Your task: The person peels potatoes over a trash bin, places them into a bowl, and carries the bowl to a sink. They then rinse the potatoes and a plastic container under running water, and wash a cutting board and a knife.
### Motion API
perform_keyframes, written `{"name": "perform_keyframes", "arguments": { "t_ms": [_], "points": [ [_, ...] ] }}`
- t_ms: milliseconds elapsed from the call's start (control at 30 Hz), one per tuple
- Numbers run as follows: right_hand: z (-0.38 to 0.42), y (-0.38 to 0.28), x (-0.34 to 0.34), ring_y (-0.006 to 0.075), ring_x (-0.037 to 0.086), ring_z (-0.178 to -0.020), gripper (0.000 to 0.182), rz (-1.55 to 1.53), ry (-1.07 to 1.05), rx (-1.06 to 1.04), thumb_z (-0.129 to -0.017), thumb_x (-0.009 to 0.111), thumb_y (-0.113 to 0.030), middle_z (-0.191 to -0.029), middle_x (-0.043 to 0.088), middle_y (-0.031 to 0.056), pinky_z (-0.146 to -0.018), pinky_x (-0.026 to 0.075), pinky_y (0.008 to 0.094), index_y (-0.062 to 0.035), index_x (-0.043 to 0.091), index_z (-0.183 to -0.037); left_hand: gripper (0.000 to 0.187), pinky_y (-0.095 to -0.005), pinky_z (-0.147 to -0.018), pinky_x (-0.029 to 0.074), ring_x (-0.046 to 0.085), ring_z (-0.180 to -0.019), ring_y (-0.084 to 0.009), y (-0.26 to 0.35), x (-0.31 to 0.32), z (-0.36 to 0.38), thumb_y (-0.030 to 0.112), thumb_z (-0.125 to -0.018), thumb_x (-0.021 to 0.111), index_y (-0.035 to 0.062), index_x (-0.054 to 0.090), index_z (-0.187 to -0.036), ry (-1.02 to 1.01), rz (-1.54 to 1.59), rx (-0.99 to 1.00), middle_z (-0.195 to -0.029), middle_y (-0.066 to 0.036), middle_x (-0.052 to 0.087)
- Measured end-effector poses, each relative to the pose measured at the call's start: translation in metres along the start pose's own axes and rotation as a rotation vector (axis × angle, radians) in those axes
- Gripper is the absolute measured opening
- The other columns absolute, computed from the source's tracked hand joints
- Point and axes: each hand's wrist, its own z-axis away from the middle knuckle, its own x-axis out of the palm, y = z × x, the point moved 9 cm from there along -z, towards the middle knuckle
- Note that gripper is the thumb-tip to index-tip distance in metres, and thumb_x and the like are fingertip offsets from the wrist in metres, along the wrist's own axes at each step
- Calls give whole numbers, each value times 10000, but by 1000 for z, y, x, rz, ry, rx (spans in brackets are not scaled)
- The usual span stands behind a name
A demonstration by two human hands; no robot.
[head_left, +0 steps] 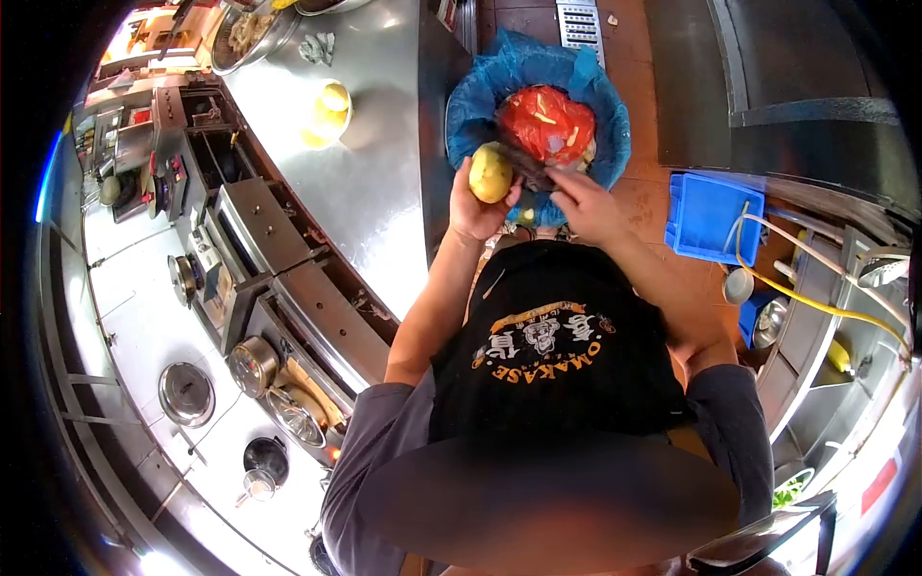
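Observation:
In the head view, my left hand [477, 207] is wrapped round a yellow potato [491, 174], held up over a bin lined with a blue plastic bag [467, 100]. My right hand [584, 204] grips a dark knife [526, 163], smeared by motion, its blade slanting across right beside the potato. Under both hands, a crumpled red plastic bag [547, 125] with pale peelings on it fills the bin's middle.
To the left runs a steel counter [379, 158], bearing a bowl of yellow potatoes [334, 97] and a crumpled grey cloth [316, 47]. A metal bowl of food [240, 38] stands at its far end. On the right are a blue crate [711, 219] and a yellow hose [816, 305].

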Motion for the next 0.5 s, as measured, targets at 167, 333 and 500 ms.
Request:
{"name": "perform_keyframes", "arguments": {
  "t_ms": [167,333,500],
  "points": [
    [-10,3,7,302,609,-991,347,93,-142,-32,-893,601,-221,-1073,637,130,-821,497,365,-109,605,-1222,551,-320,-657,483,611,-892,-270,-14,-2,-3,534,-885,513,73,553,-1185,-131,-28,-93,-1090,-158,615],
    [64,139,51,311,611,-1027,332,-276,-651,1050,-922,571,-233,-1099,635,140,-870,489,358,-76,602,-1213,570,-318,-645,498,592,-933,-271,-7,15,8,529,-881,521,72,530,-1222,-200,-53,-116,-1085,-160,598],
    [7,12,7,300,627,-943,317,3,-111,216,-914,568,-239,-973,652,125,-811,505,362,-126,624,-1205,501,-334,-695,513,610,-927,-265,-4,6,-2,510,-913,466,112,550,-1205,-34,-22,-59,-1048,-95,630]
  ]
}}
